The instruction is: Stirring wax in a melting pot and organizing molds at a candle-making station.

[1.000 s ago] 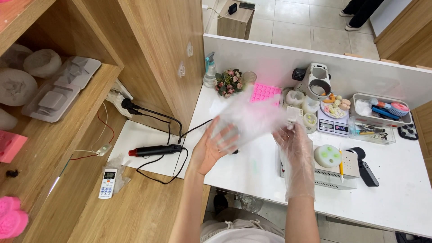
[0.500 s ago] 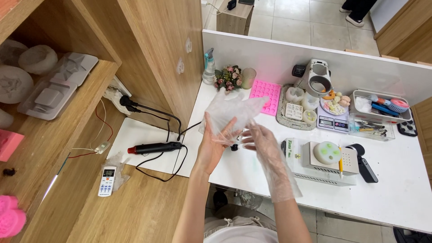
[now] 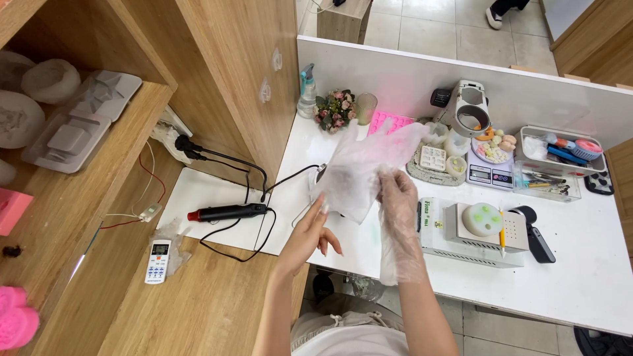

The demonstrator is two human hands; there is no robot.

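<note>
Since the earlier frame, left hand (image 3: 307,236) had dropped, spread, below the clear glove (image 3: 359,168), pinched by gloved right hand (image 3: 397,198).

The bare left hand (image 3: 308,232) drops out of the loose clear plastic glove (image 3: 361,168) it cupped half a second ago, fingertips now at its lower edge. The gloved right hand (image 3: 395,198) rises to pinch the glove, which hangs stretched further right.
</note>
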